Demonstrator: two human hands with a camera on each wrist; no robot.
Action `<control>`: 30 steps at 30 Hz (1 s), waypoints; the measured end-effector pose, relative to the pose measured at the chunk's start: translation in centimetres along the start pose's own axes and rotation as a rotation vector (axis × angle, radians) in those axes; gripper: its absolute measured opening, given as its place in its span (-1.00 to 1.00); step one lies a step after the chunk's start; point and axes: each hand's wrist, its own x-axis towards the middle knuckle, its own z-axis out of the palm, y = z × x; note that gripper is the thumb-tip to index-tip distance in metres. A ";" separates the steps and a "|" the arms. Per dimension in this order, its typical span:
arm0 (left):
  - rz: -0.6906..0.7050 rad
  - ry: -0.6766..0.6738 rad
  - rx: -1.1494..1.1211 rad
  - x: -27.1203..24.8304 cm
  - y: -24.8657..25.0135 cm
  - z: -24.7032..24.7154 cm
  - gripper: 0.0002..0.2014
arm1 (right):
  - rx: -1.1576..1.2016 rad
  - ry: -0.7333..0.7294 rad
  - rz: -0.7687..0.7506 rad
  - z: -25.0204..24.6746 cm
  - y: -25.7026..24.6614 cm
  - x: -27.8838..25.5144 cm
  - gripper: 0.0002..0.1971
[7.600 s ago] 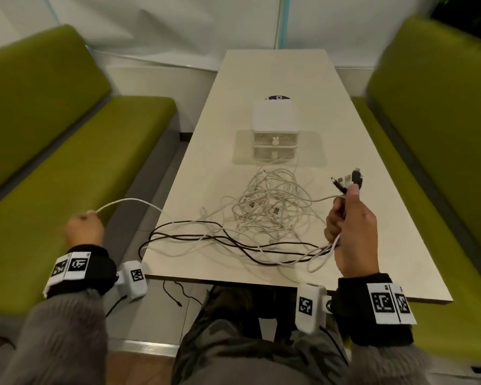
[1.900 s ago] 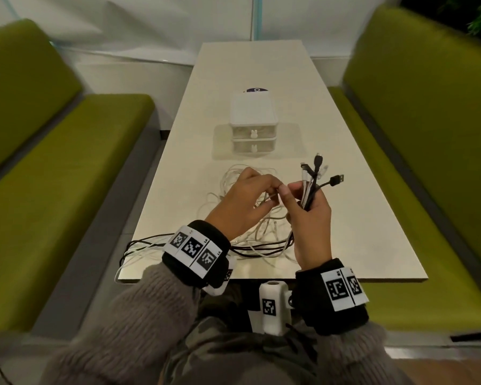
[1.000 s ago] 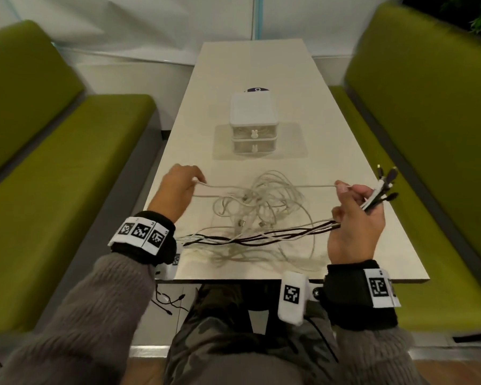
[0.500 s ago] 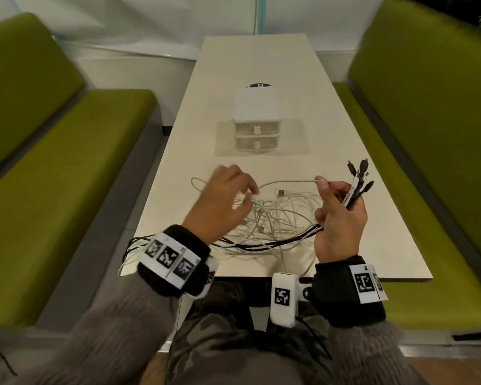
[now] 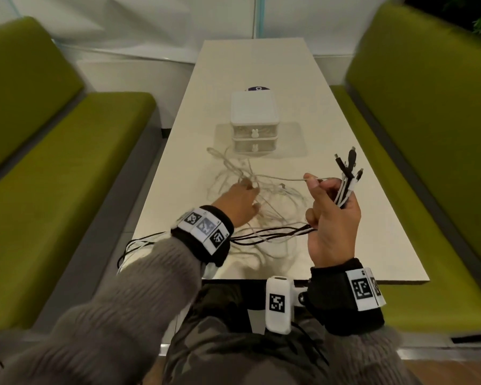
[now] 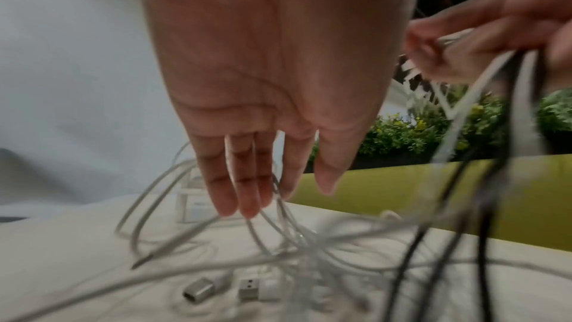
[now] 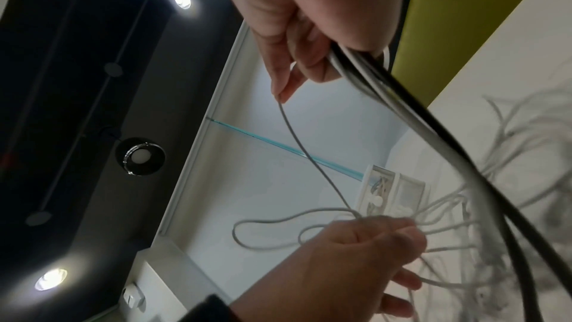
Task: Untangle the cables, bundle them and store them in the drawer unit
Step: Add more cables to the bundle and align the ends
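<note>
A tangle of white cables (image 5: 264, 195) lies on the table (image 5: 345, 234) in front of a small white two-drawer unit (image 5: 253, 120), both drawers closed. My left hand (image 5: 246, 191) reaches into the tangle with straight fingers (image 6: 244, 192); strands run between them. My right hand (image 5: 317, 190) is raised and grips a bundle of black and white cable ends (image 5: 346, 176), plugs pointing up. Its thumb and forefinger also pinch one white cable (image 7: 297, 136) that stretches to the tangle. Dark cables (image 5: 267, 234) trail from this hand leftwards and hang over the table edge.
Green benches stand on the left (image 5: 67, 168) and on the right (image 5: 433, 140) of the narrow table. Two loose USB plugs (image 6: 229, 290) lie under my left hand. A dark round sticker (image 5: 257, 88) shows behind the drawer unit. The near table edge (image 5: 345, 280) is close to my lap.
My left hand has let the stretched white cable go and moved forward into the tangle. My right hand keeps the bundle of ends and has hardly moved.
</note>
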 end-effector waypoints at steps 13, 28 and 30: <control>-0.272 -0.135 -0.219 0.0 -5.3 -6.1 -0.73 | 0.033 0.129 -0.040 -1.1 -0.9 0.5 -0.75; 0.126 0.609 -0.476 -1.2 -0.6 -3.2 -0.68 | 0.097 0.096 0.013 -1.4 -1.2 0.5 -0.73; 0.052 0.459 -0.675 -1.6 -0.9 -2.0 -0.57 | 0.097 0.101 0.025 -1.4 -1.1 0.7 -0.73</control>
